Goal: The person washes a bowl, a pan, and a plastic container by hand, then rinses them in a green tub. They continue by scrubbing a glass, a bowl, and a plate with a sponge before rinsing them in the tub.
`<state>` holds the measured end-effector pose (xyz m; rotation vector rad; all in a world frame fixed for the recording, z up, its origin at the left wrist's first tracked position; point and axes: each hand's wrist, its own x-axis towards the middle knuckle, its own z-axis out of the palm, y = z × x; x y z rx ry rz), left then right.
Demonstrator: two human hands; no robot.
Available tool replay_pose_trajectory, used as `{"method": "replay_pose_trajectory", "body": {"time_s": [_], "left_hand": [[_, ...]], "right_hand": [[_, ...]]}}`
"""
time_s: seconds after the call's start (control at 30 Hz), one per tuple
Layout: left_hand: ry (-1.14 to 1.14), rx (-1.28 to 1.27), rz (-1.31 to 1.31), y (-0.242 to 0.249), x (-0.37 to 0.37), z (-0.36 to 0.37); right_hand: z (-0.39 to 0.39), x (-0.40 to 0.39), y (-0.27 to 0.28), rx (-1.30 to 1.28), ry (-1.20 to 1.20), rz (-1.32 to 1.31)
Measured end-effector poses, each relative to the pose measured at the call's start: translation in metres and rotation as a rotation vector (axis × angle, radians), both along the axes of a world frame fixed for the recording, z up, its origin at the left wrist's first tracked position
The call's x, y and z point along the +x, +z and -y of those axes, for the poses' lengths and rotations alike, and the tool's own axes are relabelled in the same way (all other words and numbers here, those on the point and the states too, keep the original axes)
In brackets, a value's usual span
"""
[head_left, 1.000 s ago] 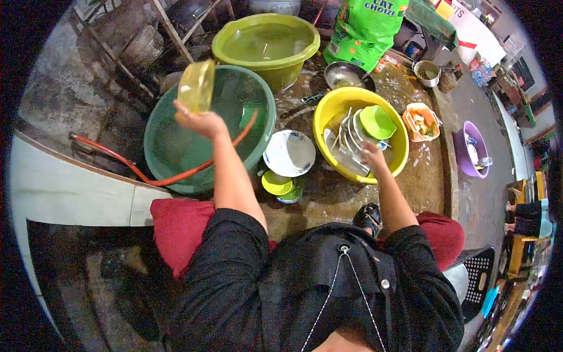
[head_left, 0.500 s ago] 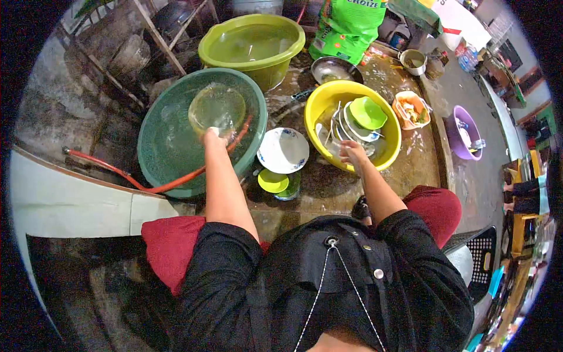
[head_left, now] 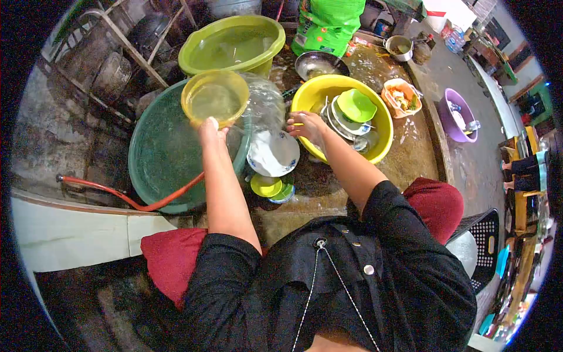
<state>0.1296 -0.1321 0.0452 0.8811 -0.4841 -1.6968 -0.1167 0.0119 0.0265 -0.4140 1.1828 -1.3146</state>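
My left hand (head_left: 211,134) grips the near rim of a translucent yellow bowl (head_left: 214,97) holding water, raised over the big dark green basin (head_left: 153,158). Water spills from the bowl's right side. My right hand (head_left: 305,124) hovers with fingers spread between the yellow tub (head_left: 378,126) and a white patterned plate (head_left: 272,154), holding nothing. The yellow tub holds stacked plates and a bright green bowl (head_left: 355,104).
A lime green basin (head_left: 231,44) of water stands behind. A red hose (head_left: 135,199) runs into the dark green basin. Small yellow and green dishes (head_left: 267,186) lie by the plate. A metal bowl (head_left: 316,63), orange container (head_left: 400,97), purple tub (head_left: 457,114) and green bag (head_left: 328,20) are farther back.
My left hand lifted the yellow bowl out of the dark green basin, full of water. My right hand left the yellow tub and moved left toward the white plate.
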Motion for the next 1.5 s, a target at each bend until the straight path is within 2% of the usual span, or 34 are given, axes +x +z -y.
{"method": "replay_pose_trajectory", "body": {"time_s": [0.03, 0.1, 0.17, 0.27, 0.37, 0.43, 0.47, 0.5, 0.57, 0.63, 0.7, 0.73, 0.77, 0.83, 0.9, 0.93, 0.97, 1.03, 1.07, 1.1, 1.17, 1.2, 1.23, 1.27, 1.3, 1.33, 1.37, 1.4, 1.43, 1.47, 1.5], "left_hand": [[0.0, -0.002, 0.002, 0.017, -0.008, -0.011], [-0.018, -0.009, -0.04, 0.043, -0.03, -0.031], [-0.023, -0.086, -0.035, 0.029, -0.044, -0.019], [-0.046, -0.049, 0.227, 0.048, -0.072, -0.036], [-0.03, -0.167, 0.103, 0.024, -0.102, -0.042], [-0.129, -0.24, 0.008, -0.004, -0.123, -0.04], [-0.109, -0.27, 0.07, -0.01, -0.135, -0.046], [-0.087, -0.298, 0.134, -0.015, -0.145, -0.052], [-0.103, -0.397, 0.244, -0.017, -0.16, -0.063], [-0.014, -0.374, 0.472, -0.013, -0.177, -0.082], [-0.103, -0.411, 0.411, -0.01, -0.187, -0.094], [-0.134, -0.387, 0.365, -0.005, -0.19, -0.101], [-0.127, -0.382, 0.369, -0.012, -0.199, -0.103], [-0.14, -0.511, 0.504, -0.029, -0.213, -0.106], [-0.156, -0.639, 0.457, -0.034, -0.221, -0.113], [-0.173, -0.683, 0.582, -0.04, -0.223, -0.113], [-0.163, -0.675, 0.585, -0.047, -0.224, -0.115], [-0.225, -0.738, 0.492, -0.033, -0.213, -0.127], [-0.212, -0.733, 0.495, -0.027, -0.211, -0.126], [-0.3, -0.713, 0.373, -0.026, -0.209, -0.126], [-0.471, -0.666, 0.128, -0.023, -0.204, -0.125], [-0.392, -0.84, 0.196, -0.022, -0.201, -0.121], [-0.378, -0.837, 0.2, -0.022, -0.195, -0.117], [-0.435, -0.841, 0.22, -0.022, -0.185, -0.111], [-0.493, -0.843, 0.238, -0.02, -0.173, -0.106], [-0.394, -0.888, 0.465, -0.058, -0.168, -0.091], [-0.406, -0.798, 0.661, -0.066, -0.154, -0.089], [-0.417, -0.697, 0.852, -0.075, -0.137, -0.088], [-0.475, -0.593, 1.178, -0.121, -0.116, -0.082], [-0.571, -0.516, 1.253, -0.128, -0.103, -0.082], [-0.566, -0.506, 1.251, -0.147, -0.096, -0.085]], "right_hand": [[0.006, 0.002, 0.0, -0.025, 0.017, 0.074], [0.013, 0.008, 0.004, -0.045, -0.021, 0.062], [0.019, 0.012, 0.015, -0.028, -0.055, 0.216], [0.021, 0.014, 0.028, -0.033, -0.082, 0.212], [0.018, 0.006, 0.039, -0.02, -0.078, 0.191], [0.013, -0.005, 0.04, -0.012, 0.009, 0.261], [0.023, -0.024, 0.007, -0.091, 0.101, 0.349], [0.016, -0.028, 0.006, -0.086, 0.102, 0.348], [-0.002, -0.03, 0.004, -0.112, -0.027, 0.118], [-0.008, -0.05, -0.014, -0.039, -0.005, 0.166], [-0.015, -0.06, -0.01, 0.248, -0.148, 0.311], [-0.018, -0.071, -0.028, 0.254, -0.14, 0.312], [-0.019, -0.087, -0.061, 0.1, -0.034, 0.0], [-0.023, -0.094, -0.073, -0.055, 0.085, -0.305], [-0.03, -0.091, -0.069, -0.024, -0.023, -0.098], [-0.035, -0.087, -0.062, -0.006, -0.079, 0.003], [-0.04, -0.085, -0.053, 0.012, -0.134, 0.103], [-0.046, -0.091, -0.042, 0.049, -0.246, 0.299], [-0.041, -0.116, -0.088, -0.051, -0.071, -0.129], [-0.038, -0.114, -0.088, -0.131, 0.024, -0.575], [-0.037, -0.119, -0.082, -0.137, -0.193, 0.182], [-0.04, -0.108, -0.058, -0.237, -0.19, 0.232], [-0.035, -0.115, -0.069, -0.234, -0.176, 0.233], [-0.029, -0.127, -0.079, -0.4, -0.116, -0.518], [-0.016, -0.118, -0.073, -0.42, -0.161, -0.626], [-0.004, -0.11, -0.067, -0.432, -0.212, -0.738], [0.008, -0.101, -0.06, -0.436, -0.267, -0.85], [0.02, -0.063, -0.005, -0.422, -0.326, -0.571], [0.03, -0.029, 0.025, -0.394, -0.37, -0.291], [0.05, -0.022, 0.017, -0.436, -0.32, -0.488], [0.069, -0.016, 0.01, -0.479, -0.266, -0.683]]}}
